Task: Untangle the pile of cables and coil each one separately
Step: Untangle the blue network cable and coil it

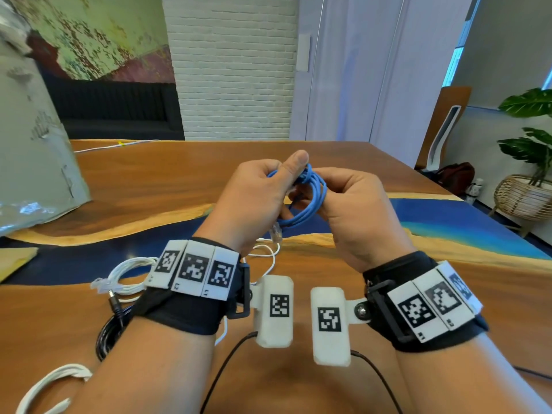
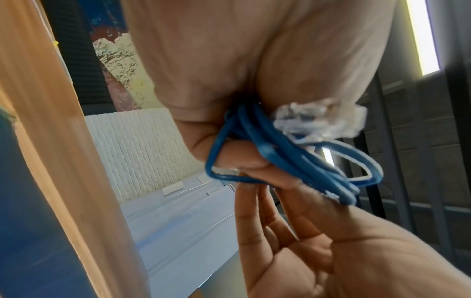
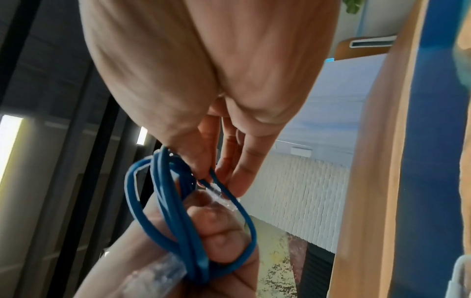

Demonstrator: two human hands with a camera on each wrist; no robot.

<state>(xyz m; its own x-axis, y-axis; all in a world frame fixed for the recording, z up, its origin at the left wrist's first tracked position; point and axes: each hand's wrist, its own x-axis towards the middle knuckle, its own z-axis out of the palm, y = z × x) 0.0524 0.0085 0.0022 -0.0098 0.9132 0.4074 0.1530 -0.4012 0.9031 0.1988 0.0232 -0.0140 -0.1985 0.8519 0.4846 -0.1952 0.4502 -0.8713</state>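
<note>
A: What is the table like?

B: The table [image 1: 185,174] is wood with a blue band running across it from the left edge to the right edge, lighter wood along the band's borders.

A: And the hands?

B: Both are raised above the middle of the table. The left hand [image 1: 254,198] curls its fingers round the blue cable [image 1: 310,201], which is wound in a small coil, thumb up over the top. The right hand [image 1: 352,210] pinches the cable at the coil's top, where an end with a clear plug [image 3: 221,196] shows in the right wrist view. A second clear plug [image 1: 275,231] hangs below the coil.

A: Other cables?

B: Near the left edge, towards the near side, a white cable [image 1: 125,276] lies bundled, a black cable [image 1: 107,333] just nearer than it, and another white coil [image 1: 53,380] at the near left corner. A thin white cord [image 1: 268,258] loops on the wood under the hands. One more white cable [image 1: 119,144] runs along the far edge.

A: And the room?

B: A white brick pillar [image 1: 233,70] stands beyond the far edge, a dark sofa [image 1: 113,109] to its left under a flaking green wall. Past the right edge are a plant [image 1: 534,138] in a wicker basket [image 1: 519,198] and a chair [image 1: 442,130]. A grey slab [image 1: 35,150] leans at the far left corner.
</note>
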